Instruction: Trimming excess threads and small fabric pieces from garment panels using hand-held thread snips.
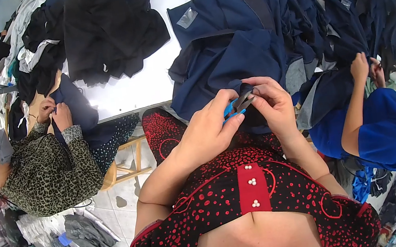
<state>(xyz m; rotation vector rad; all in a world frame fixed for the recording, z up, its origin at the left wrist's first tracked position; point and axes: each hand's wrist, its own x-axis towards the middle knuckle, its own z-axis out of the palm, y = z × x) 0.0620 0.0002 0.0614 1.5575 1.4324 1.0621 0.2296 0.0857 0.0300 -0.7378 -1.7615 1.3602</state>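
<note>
In front of my lap, my left hand (207, 128) is closed around a pair of small thread snips (230, 109) with blue handles and dark blades. The blades point toward my right hand (276, 102), whose fingers pinch an edge of a navy garment (234, 60). Snip tips and pinched cloth lie close together between the two hands; whether the blades touch the cloth I cannot tell. From the table, the navy garment hangs over the edge toward my lap, partly hidden by my hands.
Black garments (109, 31) are heaped on the white table (125, 94), with more navy ones (294, 8) at right. A co-worker in a leopard-print top (51, 171) sits at left, another in blue (387, 128) at right, both handling cloth. A wooden stool (135, 155) stands left of me.
</note>
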